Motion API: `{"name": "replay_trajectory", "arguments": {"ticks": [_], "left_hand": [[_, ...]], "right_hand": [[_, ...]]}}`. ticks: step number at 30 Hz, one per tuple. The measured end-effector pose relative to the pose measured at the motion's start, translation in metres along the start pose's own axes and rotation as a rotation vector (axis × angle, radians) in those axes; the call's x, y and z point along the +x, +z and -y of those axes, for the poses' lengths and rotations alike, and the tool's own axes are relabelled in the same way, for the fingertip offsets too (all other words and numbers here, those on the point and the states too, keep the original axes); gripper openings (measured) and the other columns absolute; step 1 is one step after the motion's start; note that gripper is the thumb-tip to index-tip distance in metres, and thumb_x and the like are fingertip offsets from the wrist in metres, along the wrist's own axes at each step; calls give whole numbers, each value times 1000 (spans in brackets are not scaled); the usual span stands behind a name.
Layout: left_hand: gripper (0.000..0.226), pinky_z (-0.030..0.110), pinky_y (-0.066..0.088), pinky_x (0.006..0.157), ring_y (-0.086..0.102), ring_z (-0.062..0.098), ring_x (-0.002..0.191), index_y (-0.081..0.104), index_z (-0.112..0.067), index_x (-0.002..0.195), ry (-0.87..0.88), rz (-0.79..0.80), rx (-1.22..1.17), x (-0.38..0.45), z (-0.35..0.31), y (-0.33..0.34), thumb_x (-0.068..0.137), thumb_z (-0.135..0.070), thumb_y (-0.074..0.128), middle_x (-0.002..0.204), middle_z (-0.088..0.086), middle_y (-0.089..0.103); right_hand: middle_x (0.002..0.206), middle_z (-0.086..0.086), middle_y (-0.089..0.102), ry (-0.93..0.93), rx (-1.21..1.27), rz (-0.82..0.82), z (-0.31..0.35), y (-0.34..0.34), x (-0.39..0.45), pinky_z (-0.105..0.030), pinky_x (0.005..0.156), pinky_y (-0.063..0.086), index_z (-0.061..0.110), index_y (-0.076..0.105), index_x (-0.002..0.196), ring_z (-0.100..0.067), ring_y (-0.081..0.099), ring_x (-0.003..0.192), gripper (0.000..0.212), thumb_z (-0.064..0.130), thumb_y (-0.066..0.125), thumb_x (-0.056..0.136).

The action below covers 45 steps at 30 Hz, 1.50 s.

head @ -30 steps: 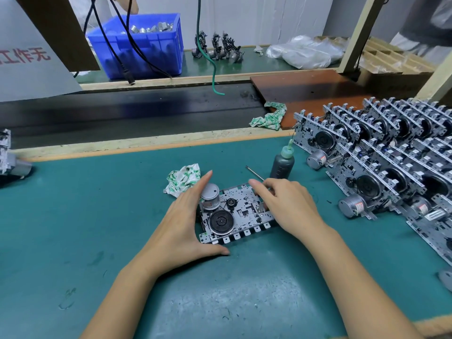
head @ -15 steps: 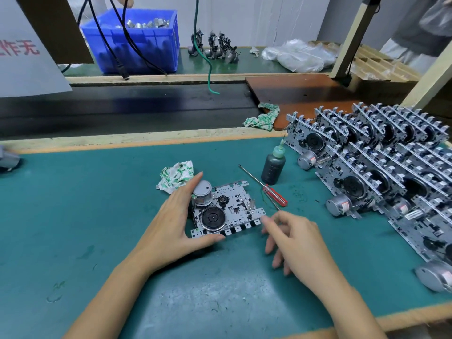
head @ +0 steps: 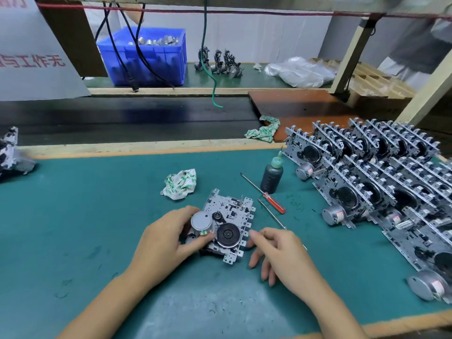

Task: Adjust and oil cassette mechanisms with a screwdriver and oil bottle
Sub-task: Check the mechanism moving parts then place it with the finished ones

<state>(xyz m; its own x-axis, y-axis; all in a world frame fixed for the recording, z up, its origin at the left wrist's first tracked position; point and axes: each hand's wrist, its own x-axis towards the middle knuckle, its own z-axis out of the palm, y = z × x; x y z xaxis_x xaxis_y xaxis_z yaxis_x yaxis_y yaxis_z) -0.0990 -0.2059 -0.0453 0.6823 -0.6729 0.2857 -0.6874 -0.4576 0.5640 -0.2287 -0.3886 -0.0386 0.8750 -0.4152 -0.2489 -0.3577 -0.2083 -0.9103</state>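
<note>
Nearest the camera, on the green mat (head: 73, 228), two bare forearms reach in. The left hand (head: 163, 241) grips the mechanism (head: 227, 223) at its left end, its fingers curled round the silver motor (head: 201, 220) with the thumb lying along the near edge; the unit sits tilted on the mat, the black flywheel (head: 228, 234) facing up. The right hand (head: 281, 253) hovers just beside the mechanism's right edge. Its thumb and forefinger pinch what looks like a thin metal tool (head: 271, 214), whose shaft runs up and left from the fingertips; the other fingers hang loose and spread toward the mat.

Just beyond lies a screwdriver (head: 274, 203) with a red handle, its tip pointing away to the left. Beside it the dark oil bottle (head: 271, 176) stands upright, its green nozzle on top. A crumpled patterned rag (head: 179, 183) sits left of these, near the mechanism.

To the right, rows of finished mechanisms (head: 381, 182) lean against one another. Farther back a second rag (head: 263, 130) lies at the edge of a brown board (head: 300, 106), beside the dark belt (head: 122, 116). Beyond that stands a blue bin (head: 156, 59) of metal parts and a clear plastic bag (head: 300, 72).
</note>
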Motion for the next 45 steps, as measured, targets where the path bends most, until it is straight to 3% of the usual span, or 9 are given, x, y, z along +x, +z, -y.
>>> {"name": "replay_trajectory", "arguments": {"ticks": [5,11,18,24,27,31,36,40,45], "left_hand": [[41,21,38,52,44,2,57,47,-39,94,84,61,95,-8,-11,-7,69,-72,45,55,-13,44],[40,21,44,57,50,3,55,36,-43,94,83,79,20,-13,-23,-7,70,-76,40,57,-14,55],[33,22,40,49,43,6,56,41,-34,96,274,-204,84,18,-55,-25,78,-60,49,57,-20,42],[33,30,39,48,58,28,55,47,-20,97,371,-500,210,109,-101,-62,78,-47,51,63,-8,51],[35,33,36,57,63,31,77,51,-18,102,273,-413,252,161,-109,-58,82,-46,58,85,-2,67],[28,34,49,76,64,24,92,65,-20,99,49,-122,73,214,-98,-26,80,-41,66,95,1,71],[34,35,53,79,60,18,70,73,-9,94,-243,138,-408,231,-64,37,72,-33,82,88,14,73],[26,28,48,68,55,8,60,74,-10,82,-250,243,-388,229,-49,69,70,-32,83,65,-2,66],[5,5,33,49,45,-12,40,70,-3,81,-90,353,-295,217,-46,84,78,-4,67,48,-20,51]], "right_hand": [[52,-1,63,49,5,-3,4,5,4,-21,33,35,9,51,74,-18,51,34,34,37,53,94],[41,5,36,97,147,-109,15,12,18,-22,35,31,9,45,71,-13,39,32,41,42,52,93],[51,-4,32,-493,-4,-489,78,-12,11,-33,52,27,9,40,60,-14,28,51,43,36,56,90],[52,5,37,-920,-299,-674,166,-71,35,-20,48,25,12,45,65,-7,33,48,34,23,49,97],[51,7,35,-969,-498,-729,185,-94,68,-21,49,25,12,46,70,-10,31,46,29,24,48,98],[56,2,44,-815,-840,-607,174,-110,119,-33,51,27,14,46,79,-22,42,54,24,27,44,100],[72,-12,56,-562,-1054,-456,137,-113,157,-36,57,34,13,44,86,-29,47,64,24,30,38,101],[72,-8,51,-410,-1074,-332,113,-113,167,-36,61,36,11,44,82,-28,47,68,28,32,39,100],[60,-4,46,-357,-1154,-187,97,-126,163,-34,54,29,9,47,73,-22,43,57,35,31,42,100]]}}
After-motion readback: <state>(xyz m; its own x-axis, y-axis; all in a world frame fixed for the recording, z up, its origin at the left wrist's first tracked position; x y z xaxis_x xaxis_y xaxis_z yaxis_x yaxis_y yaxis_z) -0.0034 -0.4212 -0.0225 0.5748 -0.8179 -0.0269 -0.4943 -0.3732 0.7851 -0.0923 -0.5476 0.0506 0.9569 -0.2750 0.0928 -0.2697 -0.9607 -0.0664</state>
